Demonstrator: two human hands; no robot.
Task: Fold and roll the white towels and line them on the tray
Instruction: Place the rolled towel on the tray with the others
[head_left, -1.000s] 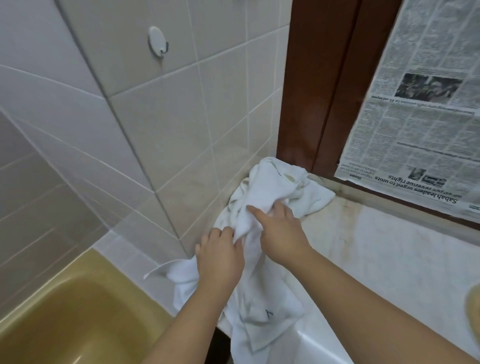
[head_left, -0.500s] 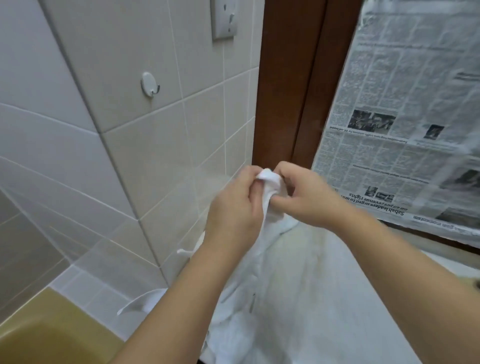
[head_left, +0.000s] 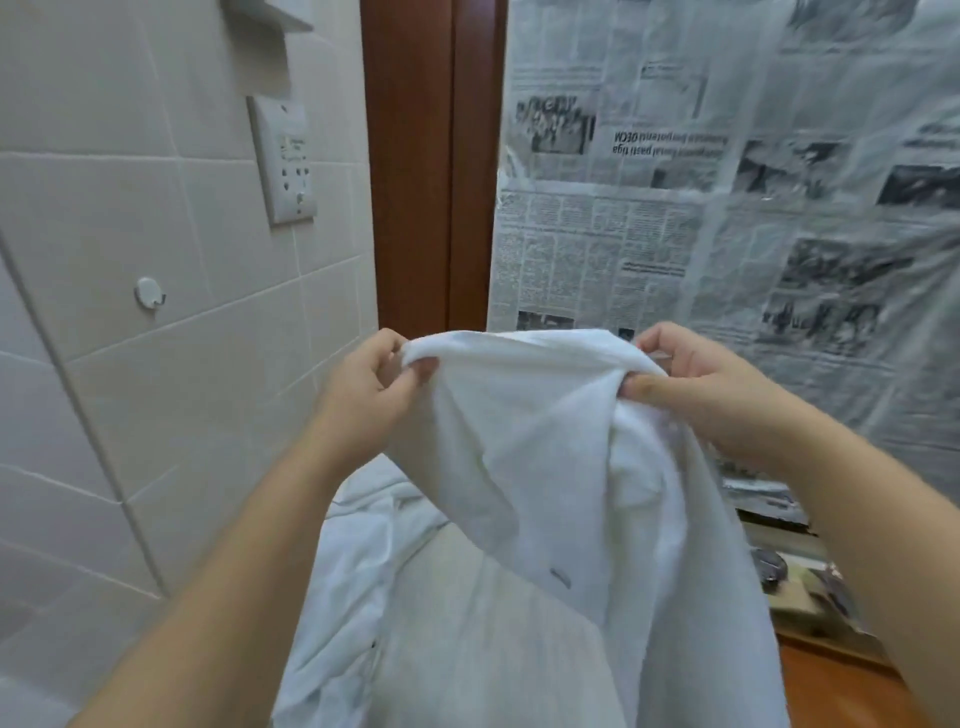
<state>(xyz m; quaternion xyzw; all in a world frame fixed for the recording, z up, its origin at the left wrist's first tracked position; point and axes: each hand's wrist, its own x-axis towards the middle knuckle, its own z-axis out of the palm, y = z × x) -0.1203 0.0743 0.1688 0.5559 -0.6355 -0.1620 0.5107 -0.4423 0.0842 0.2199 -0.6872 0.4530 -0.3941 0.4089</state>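
A tiled wall (head_left: 130, 415) fills the left, a brown wooden frame (head_left: 431, 166) stands beside it, and newspaper sheets (head_left: 727, 208) cover the window to the right. The white towel (head_left: 550, 467) hangs in front of the person, its top edge stretched between both hands and its lower part draped downward. The left hand (head_left: 369, 384) pinches one upper corner; the right hand (head_left: 696, 384) pinches the other. A wall socket (head_left: 284, 161) and a small hook (head_left: 149, 292) sit on the tiles.
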